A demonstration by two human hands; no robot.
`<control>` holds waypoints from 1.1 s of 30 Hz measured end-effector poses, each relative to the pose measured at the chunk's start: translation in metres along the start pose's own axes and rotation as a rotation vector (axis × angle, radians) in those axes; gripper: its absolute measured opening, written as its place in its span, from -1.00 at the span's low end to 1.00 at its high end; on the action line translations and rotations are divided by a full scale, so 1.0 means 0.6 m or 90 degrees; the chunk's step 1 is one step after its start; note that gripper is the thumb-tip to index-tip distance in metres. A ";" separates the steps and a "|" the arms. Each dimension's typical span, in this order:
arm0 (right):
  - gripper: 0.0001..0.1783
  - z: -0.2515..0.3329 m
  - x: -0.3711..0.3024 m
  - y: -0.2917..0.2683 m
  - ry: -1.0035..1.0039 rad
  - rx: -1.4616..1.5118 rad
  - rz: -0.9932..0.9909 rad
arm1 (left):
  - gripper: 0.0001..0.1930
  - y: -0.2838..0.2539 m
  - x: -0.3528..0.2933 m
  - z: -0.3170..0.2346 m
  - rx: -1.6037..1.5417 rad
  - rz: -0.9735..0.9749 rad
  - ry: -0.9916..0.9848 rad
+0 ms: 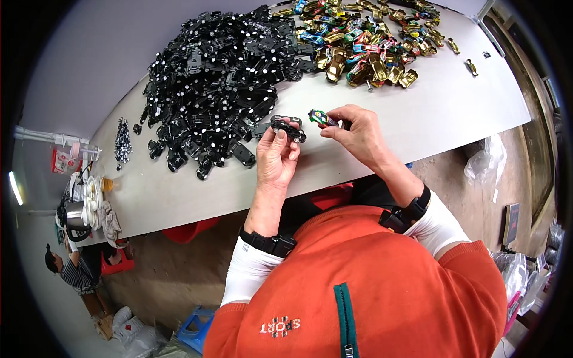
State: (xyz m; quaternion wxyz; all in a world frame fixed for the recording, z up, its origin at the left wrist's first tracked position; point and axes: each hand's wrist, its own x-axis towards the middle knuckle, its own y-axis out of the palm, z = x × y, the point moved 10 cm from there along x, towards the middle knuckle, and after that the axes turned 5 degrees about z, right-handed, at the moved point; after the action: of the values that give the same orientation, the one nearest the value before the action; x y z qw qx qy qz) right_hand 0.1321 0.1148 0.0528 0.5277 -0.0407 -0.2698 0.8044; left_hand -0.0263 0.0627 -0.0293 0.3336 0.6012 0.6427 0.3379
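Between the fingertips of my left hand (276,160) is a black toy car chassis (290,129) with small wheels. My right hand (362,133) pinches a green and purple toy car body (322,117), held a short way to the right of the chassis and apart from it. Both hands are above the near edge of the white table (418,113). Beyond my left hand rises a large heap of black car chassis (221,77) with white-dotted wheels. Past my right hand lies a pile of gold and coloured car bodies (370,48).
A small heap of tiny metallic parts (123,145) lies on the table's left. Cups on a tray (91,203) and a metal kettle (76,218) stand at the far left end. A person (80,271) is beyond them. A blue stool (196,329) stands on the floor.
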 end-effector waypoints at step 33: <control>-0.45 -0.048 0.029 -0.060 0.125 -0.490 0.143 | -0.57 0.028 -0.014 0.003 -0.012 0.127 -0.008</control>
State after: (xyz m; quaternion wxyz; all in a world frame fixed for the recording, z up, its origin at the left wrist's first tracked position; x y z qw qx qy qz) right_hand 0.1645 0.1519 0.0491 0.4062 -0.3405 -0.4933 0.6897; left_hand -0.0151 0.0552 -0.0162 0.3081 0.6612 0.5744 0.3713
